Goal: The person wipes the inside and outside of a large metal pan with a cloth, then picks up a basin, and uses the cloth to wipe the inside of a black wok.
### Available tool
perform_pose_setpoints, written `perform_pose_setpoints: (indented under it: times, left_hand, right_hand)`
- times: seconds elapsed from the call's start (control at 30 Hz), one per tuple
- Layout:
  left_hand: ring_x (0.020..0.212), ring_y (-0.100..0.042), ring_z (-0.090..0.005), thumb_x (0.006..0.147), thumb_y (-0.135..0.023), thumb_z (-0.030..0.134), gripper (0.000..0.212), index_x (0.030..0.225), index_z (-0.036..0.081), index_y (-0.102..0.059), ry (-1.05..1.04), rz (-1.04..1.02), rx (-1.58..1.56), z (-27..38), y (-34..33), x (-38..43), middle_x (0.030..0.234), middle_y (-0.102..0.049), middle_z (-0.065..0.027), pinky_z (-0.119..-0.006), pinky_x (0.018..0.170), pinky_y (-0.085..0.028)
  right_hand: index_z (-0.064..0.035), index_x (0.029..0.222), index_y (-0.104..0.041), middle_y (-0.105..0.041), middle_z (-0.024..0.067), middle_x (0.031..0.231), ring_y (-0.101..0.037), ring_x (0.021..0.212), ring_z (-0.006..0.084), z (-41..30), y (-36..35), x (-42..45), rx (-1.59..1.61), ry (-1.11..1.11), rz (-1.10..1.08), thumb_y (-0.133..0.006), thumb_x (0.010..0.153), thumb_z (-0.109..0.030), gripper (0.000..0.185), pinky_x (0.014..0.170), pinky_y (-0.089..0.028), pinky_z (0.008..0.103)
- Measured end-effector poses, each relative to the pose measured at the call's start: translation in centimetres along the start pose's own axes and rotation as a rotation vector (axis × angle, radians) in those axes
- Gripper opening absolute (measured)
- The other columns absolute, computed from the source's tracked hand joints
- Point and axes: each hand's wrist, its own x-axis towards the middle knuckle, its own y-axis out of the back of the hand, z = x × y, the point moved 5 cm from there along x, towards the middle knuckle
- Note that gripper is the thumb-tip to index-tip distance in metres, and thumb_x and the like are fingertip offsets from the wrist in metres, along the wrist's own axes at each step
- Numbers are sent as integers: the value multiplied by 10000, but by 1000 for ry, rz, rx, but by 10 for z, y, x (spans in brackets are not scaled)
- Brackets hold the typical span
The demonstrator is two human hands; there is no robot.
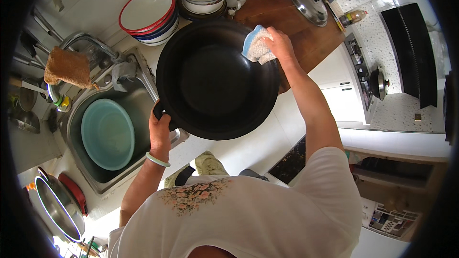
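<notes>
A large round black wok [215, 82] faces up in front of me, its inside dark with a soft shine. My left hand [159, 129] grips the wok's handle [159, 109] at its lower left side. Bunched in my right hand [281, 44] is a white terry cloth [259, 44] with a blue edge. That cloth lies against the inner wall near the wok's upper right rim. The wok's underside is hidden, so I cannot tell whether it rests on the counter.
Left lies a steel sink [98, 182] holding a teal basin [107, 134], with a brown cloth [68, 66] over the faucet [89, 39]. Behind the wok stand stacked enamel bowls [147, 12]. A wooden board [269, 3] carries a steel lid [308, 5]; a gas stove [358, 68] is right.
</notes>
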Motion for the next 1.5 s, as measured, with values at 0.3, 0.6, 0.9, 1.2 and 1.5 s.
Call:
perform_pose_setpoints:
  times: [0.3, 0.6, 0.9, 1.2, 1.5]
  left_hand:
    - [964, -568, -176, 772, -402, -66, 544, 1313, -9, -421, -4, 21, 1, -6, -1, -3, 1118, -560, -91, -290, 847, -489]
    - [976, -567, -177, 772, -402, -72, 534, 1301, -13, -438, 25, 47, -29, -7, 1, -6, 1116, -567, -89, -276, 864, -473]
    - [1000, -552, -160, 752, -400, -57, 558, 1304, 10, -448, -2, 59, -111, -27, 0, -9, 1137, -568, -73, -266, 895, -441]
    - [928, -588, -183, 768, -409, -21, 564, 1329, 38, -415, 86, 56, -86, -14, -17, -21, 1095, -578, -77, -298, 793, -503]
    - [736, -594, -225, 809, -449, 71, 233, 1033, 74, -515, 179, 261, -109, -24, -27, -42, 857, -558, -62, -375, 623, -542]
  right_hand:
    - [-5, 913, -542, -593, 208, 900, -550, 874, 414, -13, 77, 9, 113, 133, 466, -585, 849, -171, 183, 732, -443, 476]
    - [-78, 948, -571, -594, 177, 980, -559, 946, 372, -56, -43, 61, 118, 177, -83, -488, 881, -262, 212, 807, -452, 445]
    - [-30, 871, -554, -622, 203, 830, -591, 820, 404, -27, 124, 28, -133, 89, 322, -550, 874, -255, 226, 674, -448, 496]
    - [2, 1026, -592, -648, 106, 921, -592, 877, 159, 36, -27, -65, 663, -392, -287, -669, 824, -293, 366, 792, -469, 327]
    - [-6, 1104, -540, -621, 133, 982, -643, 829, 216, -37, -48, -209, 1328, -802, 131, -600, 830, -66, 287, 660, -584, 376]
